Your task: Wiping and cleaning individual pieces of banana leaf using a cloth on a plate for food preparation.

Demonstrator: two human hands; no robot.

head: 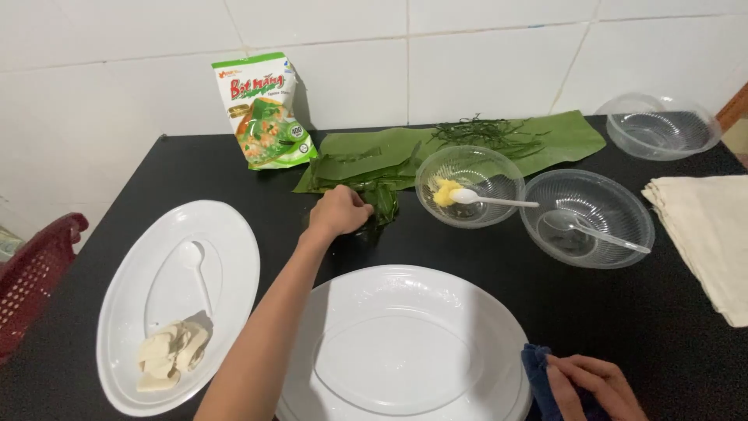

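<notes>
Green banana-leaf pieces (366, 195) lie in a small heap near the middle of the black table (195, 171), at the near end of a long banana leaf (561, 132) spread along the wall. Your left hand (339, 212) rests on that heap, fingers curled together over the leaf pieces; whether they actually pinch a piece cannot be told. Your right hand (596, 386) sits at the near edge, fingers together and pressed down on a dark blue cloth (538, 370), just beside the large white oval plate (405, 351) in front of you. A second white oval plate (132, 312) to your left carries pale dough scraps (167, 355) and a white plastic spoon (196, 269). Beyond your left hand stand a clear bowl (499, 206) with a yellow lump (444, 192) and a spoon, and another clear bowl (615, 234) beside it. A printed flour bag (265, 109) leans against the tiled wall.
</notes>
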